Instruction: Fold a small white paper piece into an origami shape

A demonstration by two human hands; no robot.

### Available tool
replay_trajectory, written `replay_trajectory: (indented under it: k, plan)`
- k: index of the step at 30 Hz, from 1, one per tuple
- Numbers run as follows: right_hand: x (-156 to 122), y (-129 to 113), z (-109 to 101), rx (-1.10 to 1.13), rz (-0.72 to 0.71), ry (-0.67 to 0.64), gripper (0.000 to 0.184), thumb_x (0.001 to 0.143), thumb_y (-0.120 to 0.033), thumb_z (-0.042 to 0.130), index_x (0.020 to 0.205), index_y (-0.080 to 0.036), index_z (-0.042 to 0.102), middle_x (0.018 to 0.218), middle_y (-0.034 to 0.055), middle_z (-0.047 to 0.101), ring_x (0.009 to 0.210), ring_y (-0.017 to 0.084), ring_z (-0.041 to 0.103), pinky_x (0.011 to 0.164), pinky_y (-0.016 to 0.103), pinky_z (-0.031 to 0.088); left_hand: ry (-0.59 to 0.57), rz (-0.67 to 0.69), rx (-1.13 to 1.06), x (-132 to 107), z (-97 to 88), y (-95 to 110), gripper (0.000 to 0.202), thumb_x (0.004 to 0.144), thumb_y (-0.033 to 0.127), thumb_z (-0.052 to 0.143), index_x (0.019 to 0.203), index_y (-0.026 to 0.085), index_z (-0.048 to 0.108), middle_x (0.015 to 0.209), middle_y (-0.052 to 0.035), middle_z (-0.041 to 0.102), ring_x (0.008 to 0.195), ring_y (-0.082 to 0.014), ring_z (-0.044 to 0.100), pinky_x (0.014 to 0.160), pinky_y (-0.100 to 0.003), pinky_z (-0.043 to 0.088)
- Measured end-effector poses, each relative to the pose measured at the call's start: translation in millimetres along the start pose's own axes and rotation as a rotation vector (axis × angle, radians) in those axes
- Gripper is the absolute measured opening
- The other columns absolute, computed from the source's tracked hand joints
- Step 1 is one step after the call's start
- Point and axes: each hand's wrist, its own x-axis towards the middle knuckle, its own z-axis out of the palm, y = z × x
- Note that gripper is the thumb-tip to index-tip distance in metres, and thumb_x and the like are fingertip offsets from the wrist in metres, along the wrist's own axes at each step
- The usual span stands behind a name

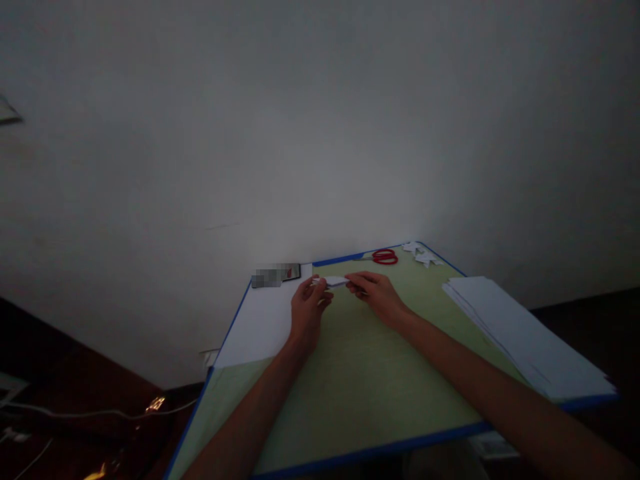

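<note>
A small folded piece of white paper (336, 281) is held between my two hands above the far half of the table. My left hand (309, 303) pinches its left end between thumb and fingers. At its right end, the fingertips of my right hand (375, 293) are closed on the paper's tip. Part of the paper is covered by my left fingers, and its exact folds are too small to make out.
A blue-edged green table (350, 400) stands against the wall. On it lie red-handled scissors (385, 257), folded paper pieces (425, 257), a stack of white paper (525, 333) at right, a white sheet (260, 327) and a phone (291, 271) at left.
</note>
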Motion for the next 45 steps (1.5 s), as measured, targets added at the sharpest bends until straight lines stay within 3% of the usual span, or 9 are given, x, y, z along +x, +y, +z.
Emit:
replay_trajectory:
  k: [9, 19, 25, 35, 41, 45]
  plan:
    - [-1.9, -0.8, 2.6, 0.008, 0.042, -0.031, 0.032, 0.061, -0.043, 0.084, 0.079, -0.017, 0.078, 0.074, 0.0040, 0.071, 0.068, 0.012, 0.059, 0.064, 0.027, 0.041, -0.106, -0.032, -0.005, -4.0, 3.7, 2.6, 0.046, 0.068, 0.046, 0.084, 0.099, 0.017, 0.064, 0.087, -0.0007, 0.063, 0.069, -0.0110, 0.064, 0.068, -0.026, 0.050]
    - [-3.2, -1.4, 4.2, -0.073, 0.088, -0.074, 0.033, 0.066, -0.044, 0.080, 0.085, -0.017, 0.075, 0.078, 0.0045, 0.072, 0.072, 0.014, 0.063, 0.066, 0.027, 0.042, -0.090, -0.046, -0.002, -1.6, 1.7, -0.4, 0.043, 0.073, 0.050, 0.080, 0.090, 0.016, 0.060, 0.089, -0.0031, 0.065, 0.065, -0.0115, 0.064, 0.063, -0.026, 0.050]
    - [-3.4, 1.8, 2.0, -0.174, -0.006, -0.120, 0.032, 0.065, -0.036, 0.080, 0.090, -0.017, 0.072, 0.078, 0.0020, 0.070, 0.072, 0.015, 0.063, 0.068, 0.029, 0.044, -0.061, -0.095, -0.014, -3.8, 3.5, 4.1, 0.042, 0.073, 0.047, 0.080, 0.093, 0.015, 0.061, 0.089, -0.0050, 0.066, 0.066, -0.0124, 0.065, 0.062, -0.026, 0.049]
    - [-4.6, -1.0, 1.5, -0.320, -0.076, -0.123, 0.031, 0.069, -0.036, 0.076, 0.092, -0.018, 0.068, 0.083, 0.0021, 0.070, 0.073, 0.015, 0.064, 0.067, 0.029, 0.046, -0.028, -0.074, -0.027, -0.4, -1.5, -1.3, 0.040, 0.067, 0.029, 0.083, 0.098, 0.015, 0.062, 0.090, -0.0053, 0.069, 0.071, -0.0161, 0.069, 0.068, -0.029, 0.054]
    - [-2.2, 2.2, 1.1, -0.259, -0.081, -0.112, 0.026, 0.070, -0.036, 0.075, 0.088, -0.018, 0.068, 0.081, 0.0022, 0.069, 0.072, 0.016, 0.065, 0.071, 0.032, 0.049, -0.072, -0.079, -0.042, -3.6, 0.9, 2.0, 0.033, 0.077, 0.040, 0.074, 0.091, 0.013, 0.065, 0.088, -0.0080, 0.069, 0.071, -0.0177, 0.068, 0.067, -0.030, 0.055]
    - [0.1, 4.4, -0.5, -0.196, -0.067, -0.090, 0.028, 0.068, -0.031, 0.073, 0.094, -0.019, 0.070, 0.079, 0.0013, 0.069, 0.073, 0.016, 0.066, 0.074, 0.033, 0.050, -0.097, -0.083, -0.053, -5.2, 2.3, 5.4, 0.029, 0.079, 0.037, 0.071, 0.096, 0.013, 0.067, 0.097, -0.0097, 0.070, 0.074, -0.0170, 0.068, 0.069, -0.030, 0.055]
